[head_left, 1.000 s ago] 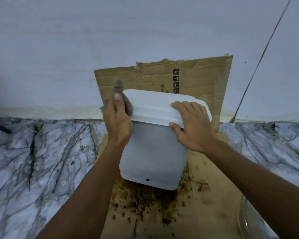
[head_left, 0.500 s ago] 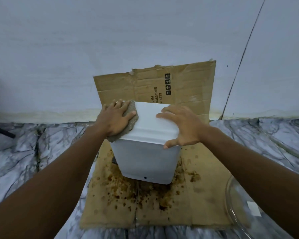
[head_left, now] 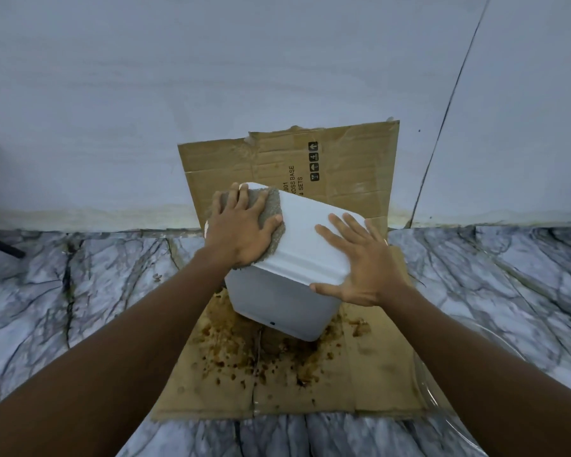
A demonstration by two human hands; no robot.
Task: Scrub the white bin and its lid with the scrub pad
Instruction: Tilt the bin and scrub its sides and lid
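At the centre of the frame, the white bin (head_left: pixel 277 301) stands on a sheet of cardboard (head_left: pixel 370 367), skewed so that one bottom corner points to the lower right. Its lid (head_left: pixel 310 239) sits on top.

Your left grip (head_left: pixel 241 225) lies flat on the grey scrub pad (head_left: pixel 272 206), with the fingers straight and spread. It presses the pad onto the upper-left part of the lid, and the pad hangs a little over the lid's near-left edge. Your right grip (head_left: pixel 360 265) rests open-palmed on the right part of the lid. Its fingers are straight and splayed across the top, and the thumb lies along the lid's near rim. Neither grip is curled round anything; both press with flat fingers.

Just below the bin's base, brown stains and crumbs (head_left: pixel 244 351) spatter the cardboard. Toward the top of the frame the sheet bends up against the white wall (head_left: pixel 211 77), showing printed words, "BASE" and "SETS", and black handling symbols.

Grey-veined marble floor (head_left: pixel 80 291) spreads to the left and right of the cardboard. At the lower right, the curved rim of a clear vessel (head_left: pixel 424 384) overlaps the sheet's right edge. You cannot tell from this view what kind of vessel it is.
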